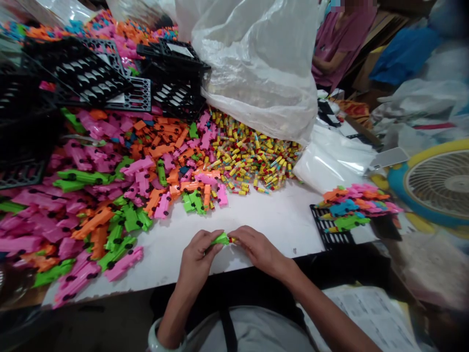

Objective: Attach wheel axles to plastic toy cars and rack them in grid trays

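Near the table's front edge, my left hand (200, 255) pinches a green toy car (221, 239) between thumb and fingers. My right hand (258, 248) meets it from the other side, its fingers closed on a small yellow-and-red tube (232, 240) at the car's end. Most of that tube is hidden by the fingers. Beyond my hands lies a heap of yellow, red-tipped clear tubes (252, 156). To the left spreads a big pile of pink, orange and green toy cars (120, 186).
At right, a black tray (318, 230) bears several toy cars with tubes in their ends. More black trays (91, 78) are stacked at back left. A large plastic bag (256, 63) stands behind the tubes. A fan (439, 181) is far right; another person (340, 44) sits beyond.
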`<state>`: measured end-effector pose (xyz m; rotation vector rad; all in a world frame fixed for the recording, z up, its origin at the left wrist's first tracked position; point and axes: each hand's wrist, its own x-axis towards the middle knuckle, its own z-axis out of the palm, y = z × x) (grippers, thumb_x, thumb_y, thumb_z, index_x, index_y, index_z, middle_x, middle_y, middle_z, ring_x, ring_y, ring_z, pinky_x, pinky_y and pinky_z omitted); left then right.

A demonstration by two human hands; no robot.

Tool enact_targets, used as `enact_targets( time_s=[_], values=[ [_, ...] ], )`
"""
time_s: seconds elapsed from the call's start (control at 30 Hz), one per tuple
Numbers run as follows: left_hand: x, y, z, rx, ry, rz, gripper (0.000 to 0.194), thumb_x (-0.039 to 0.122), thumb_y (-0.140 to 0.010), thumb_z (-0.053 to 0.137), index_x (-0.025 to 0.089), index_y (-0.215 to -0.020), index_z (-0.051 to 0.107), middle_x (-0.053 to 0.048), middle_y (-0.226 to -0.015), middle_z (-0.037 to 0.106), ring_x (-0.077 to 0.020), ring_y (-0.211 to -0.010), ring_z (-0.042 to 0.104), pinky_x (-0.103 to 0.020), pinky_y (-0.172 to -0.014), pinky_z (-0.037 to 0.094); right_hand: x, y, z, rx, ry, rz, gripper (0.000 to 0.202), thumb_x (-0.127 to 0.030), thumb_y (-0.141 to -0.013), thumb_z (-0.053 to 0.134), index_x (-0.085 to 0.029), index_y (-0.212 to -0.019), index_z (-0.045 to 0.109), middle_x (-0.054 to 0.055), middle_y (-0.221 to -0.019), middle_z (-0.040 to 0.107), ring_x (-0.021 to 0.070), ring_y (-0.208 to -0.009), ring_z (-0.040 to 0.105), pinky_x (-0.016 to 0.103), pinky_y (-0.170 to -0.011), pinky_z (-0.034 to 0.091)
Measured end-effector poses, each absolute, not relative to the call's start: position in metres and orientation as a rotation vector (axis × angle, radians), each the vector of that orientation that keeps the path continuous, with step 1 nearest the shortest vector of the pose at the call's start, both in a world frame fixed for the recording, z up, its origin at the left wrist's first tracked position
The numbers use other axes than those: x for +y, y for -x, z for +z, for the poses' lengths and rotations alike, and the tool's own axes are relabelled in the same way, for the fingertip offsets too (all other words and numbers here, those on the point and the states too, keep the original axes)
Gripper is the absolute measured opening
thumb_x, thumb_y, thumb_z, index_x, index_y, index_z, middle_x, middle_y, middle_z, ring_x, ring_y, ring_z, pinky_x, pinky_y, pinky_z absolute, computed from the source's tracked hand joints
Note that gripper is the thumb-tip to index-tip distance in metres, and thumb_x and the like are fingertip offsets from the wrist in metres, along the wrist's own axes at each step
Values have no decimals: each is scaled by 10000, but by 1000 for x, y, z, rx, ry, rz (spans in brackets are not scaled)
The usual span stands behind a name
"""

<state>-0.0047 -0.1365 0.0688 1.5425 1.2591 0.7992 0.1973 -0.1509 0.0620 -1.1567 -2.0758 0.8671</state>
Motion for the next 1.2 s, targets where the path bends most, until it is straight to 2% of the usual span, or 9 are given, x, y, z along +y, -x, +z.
enact_targets(
  time_s=[0.2,0.4,0.57,0.67,0.73,0.9,1.03,1.2],
  values=[
    [-136,5,66,1295,-1578,721,294,386,-833,562,268,-1068,692,-16,-831,623,-148,-783,613,-264,-716,500,-146,-202,55,-1885,1363,825,290,-212,-973,363,-223,-1223,510,88,-1028,614,180,-935,573,335,-824,498],
    [-127,10,58,1474,-1549,746,359,474,-802,576,274,-1089,659,-32,-1007,673,-204,-1001,628,-334,-886,508,-120,-207,49,-1676,1547,695,209,-240,-962,396,-222,-1113,540,55,-966,589,168,-876,572,299,-789,478],
    [-124,10,55,1501,-1541,755,397,511,-779,576,265,-1079,659,-35,-1037,692,-220,-1021,637,-368,-916,514,-90,-239,39,-1668,1776,284,187,-178,-922,448,-188,-1035,597,91,-979,635,232,-952,548,400,-865,417],
    [-125,9,53,1529,-1542,756,397,522,-771,579,269,-1064,668,-29,-1033,703,-223,-1014,648,-363,-895,530,-80,-262,37,-1538,1955,-40,227,-161,-903,469,-169,-1075,617,133,-1038,638,276,-1010,507,472,-905,360],
    [-125,8,52,1545,-1539,769,398,524,-764,588,269,-1056,674,-28,-1032,709,-228,-1015,651,-363,-887,538,-75,-264,37,-1510,1941,-100,253,-157,-900,472,-183,-1103,621,132,-1067,627,275,-1019,492,471,-907,361],
    [-121,5,47,1510,-1521,798,386,495,-764,605,266,-1067,676,-29,-998,716,-218,-982,664,-353,-883,545,-58,-226,26,-1721,1683,190,253,-152,-892,483,-216,-1081,640,86,-970,600,230,-935,508,387,-841,445],
    [-118,7,47,1515,-1506,852,380,494,-762,606,264,-1054,684,-38,-1012,719,-227,-995,663,-362,-879,549,-56,-211,25,-1678,1698,305,143,-187,-890,489,-200,-903,631,71,-909,585,219,-892,523,370,-815,452],
    [-114,11,62,1577,-1450,907,389,476,-761,622,258,-1081,667,-43,-1077,709,-230,-1052,639,-377,-935,516,-78,-226,53,-1514,1578,600,122,-278,-874,550,-222,-973,595,7,-818,577,149,-690,519,281,-666,444]
  ],
)
